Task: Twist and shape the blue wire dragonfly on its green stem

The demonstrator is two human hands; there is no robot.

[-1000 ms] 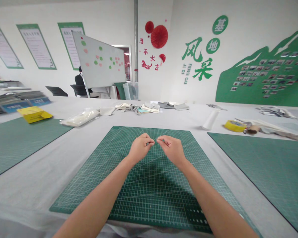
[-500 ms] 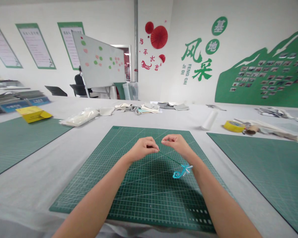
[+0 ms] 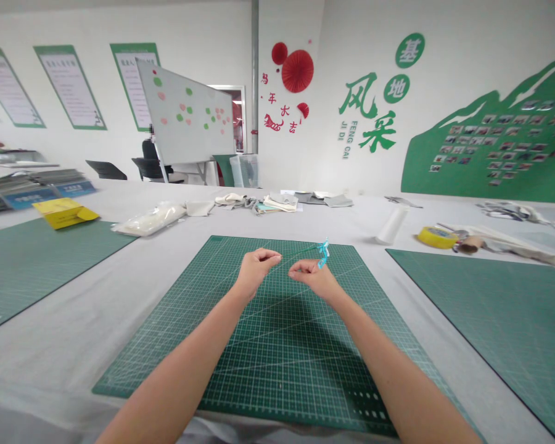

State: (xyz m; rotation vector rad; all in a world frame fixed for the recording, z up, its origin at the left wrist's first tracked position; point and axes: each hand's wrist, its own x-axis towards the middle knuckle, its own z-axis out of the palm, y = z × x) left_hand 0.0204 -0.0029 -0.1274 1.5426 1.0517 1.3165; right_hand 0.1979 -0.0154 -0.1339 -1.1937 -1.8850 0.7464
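Note:
My left hand (image 3: 255, 271) pinches one end of a thin green stem (image 3: 300, 251) between thumb and fingertips. The stem points right and carries a small bright-blue and white ornament (image 3: 324, 253) at its far end, just above my right wrist. My right hand (image 3: 312, 277) is a little lower and to the right, its fingers drawn together in a pinch. Whatever is between those fingertips is too small to make out. Both hands are over a green cutting mat (image 3: 240, 370) with a white grid.
Two more green mats lie at the left (image 3: 50, 265) and right (image 3: 490, 308). Behind are a yellow packet (image 3: 65, 213), a clear plastic bag (image 3: 150, 220), fabric scraps (image 3: 282, 201), a white roll (image 3: 391, 225) and a yellow tape roll (image 3: 437, 237).
The ornament has swung up from below my right hand to above its wrist. My left hand has moved up and left; my right hand has shifted left and slightly down.

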